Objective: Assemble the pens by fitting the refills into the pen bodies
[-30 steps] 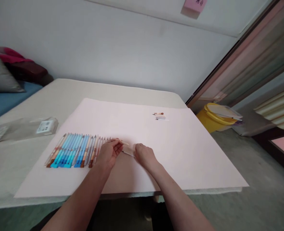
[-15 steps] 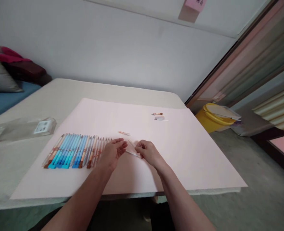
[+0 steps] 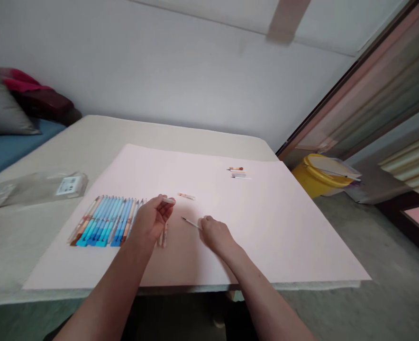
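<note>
My left hand (image 3: 153,219) is closed, pinching a short pale pen piece (image 3: 168,201) between thumb and fingers, just above the right end of a row of pens. My right hand (image 3: 214,233) rests low over the pink sheet, fingers curled round the rear end of a thin white pen refill (image 3: 191,222), whose dark tip points left. Beyond the hands lies a short clear pen part with an orange-red print (image 3: 186,196). The row of blue, brown and clear pens (image 3: 106,221) is partly hidden behind my left hand and forearm.
A pink sheet (image 3: 273,227) covers much of the white table (image 3: 174,130). Farther back lie a brown-ended pen part (image 3: 236,168) and another white refill (image 3: 241,177). A clear plastic bag (image 3: 46,192) is at left, and a yellow bin (image 3: 309,177) stands on the floor at right.
My hands have moved apart. The left has shifted left with the short pale piece; the right has lowered toward the sheet, and the refill's dark tip now shows.
</note>
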`<state>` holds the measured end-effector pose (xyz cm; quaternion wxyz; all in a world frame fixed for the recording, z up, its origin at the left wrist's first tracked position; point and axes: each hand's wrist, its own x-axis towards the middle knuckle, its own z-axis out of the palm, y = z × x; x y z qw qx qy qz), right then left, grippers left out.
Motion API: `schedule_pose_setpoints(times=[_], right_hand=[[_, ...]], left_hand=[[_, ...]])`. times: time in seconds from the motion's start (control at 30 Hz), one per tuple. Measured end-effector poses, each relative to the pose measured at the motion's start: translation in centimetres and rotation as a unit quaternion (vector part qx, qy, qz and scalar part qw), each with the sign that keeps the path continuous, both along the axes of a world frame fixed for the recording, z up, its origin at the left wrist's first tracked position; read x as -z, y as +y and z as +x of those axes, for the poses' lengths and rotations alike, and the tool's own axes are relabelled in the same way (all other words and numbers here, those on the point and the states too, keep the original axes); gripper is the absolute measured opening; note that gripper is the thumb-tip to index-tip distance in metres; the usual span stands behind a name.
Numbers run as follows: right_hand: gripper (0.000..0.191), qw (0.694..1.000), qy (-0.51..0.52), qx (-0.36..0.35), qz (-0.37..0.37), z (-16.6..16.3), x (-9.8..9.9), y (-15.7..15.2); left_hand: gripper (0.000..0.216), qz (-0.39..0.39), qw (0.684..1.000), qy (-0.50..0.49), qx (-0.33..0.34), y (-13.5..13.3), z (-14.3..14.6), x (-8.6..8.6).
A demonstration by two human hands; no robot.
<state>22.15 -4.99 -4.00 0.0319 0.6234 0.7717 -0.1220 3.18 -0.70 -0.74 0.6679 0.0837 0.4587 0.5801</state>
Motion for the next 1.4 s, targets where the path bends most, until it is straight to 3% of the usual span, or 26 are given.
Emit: schedule_pose_setpoints(times=[0.1, 0.2, 0.3, 0.4, 0.77, 1.2, 1.4], right_hand=[[0.017, 1.000, 0.003, -0.002, -0.004, -0.7, -0.2, 0.0], [0.015, 0.993, 0.112, 0.024, 0.031, -0.8, -1.7, -0.3], [0.014, 0.962, 0.261, 0.032, 0.080, -0.4, -3.2, -1.2], [0.013, 0.936, 0.329, 0.036, 0.117, -0.4, -3.9, -2.3], [0.012, 0.931, 0.314, 0.028, 0.184, -0.2, -3.9, -3.1], [0.015, 0.933, 0.290, 0.018, 0.213, -0.3, -3.9, -3.2], [0.019, 0.939, 0.252, 0.026, 0.231, -0.3, -3.8, -3.2]], left_hand=[[0.006, -0.006, 1.000, -0.015, 0.008, -0.1, 0.0, 0.0], [0.006, -0.016, 1.000, -0.024, 0.008, -0.2, 0.2, 0.0], [0.008, -0.027, 0.999, -0.034, 0.008, -0.2, 0.2, 0.1], [0.010, -0.024, 0.999, -0.039, 0.000, -0.1, 0.2, 0.4], [0.004, 0.019, 0.999, 0.004, -0.030, -0.2, 0.5, 0.3], [0.019, 0.087, 0.993, 0.077, 0.032, -1.0, 1.3, -0.4], [0.016, 0.097, 0.993, 0.038, 0.061, -1.5, 1.9, -0.4]])
